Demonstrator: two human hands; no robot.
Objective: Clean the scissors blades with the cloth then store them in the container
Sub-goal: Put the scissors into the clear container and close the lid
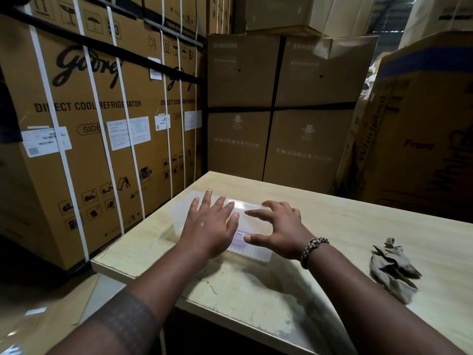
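A clear plastic container [179, 213] with its lid on sits near the left corner of the pale table [345, 221]. My left hand [210, 224] lies flat on the lid with fingers spread. My right hand [276, 226] rests on the lid's right part, fingers spread and slightly bent. A faint purple shape shows through the plastic between my hands; I cannot tell whether it is the scissors. The crumpled grey-brown cloth [394, 270] lies on the table to the right, apart from both hands.
Tall cardboard appliance boxes [102, 111] stand close on the left, behind [281, 111] and to the right [422, 137] of the table. The table's left edge and near corner drop off beside my left forearm.
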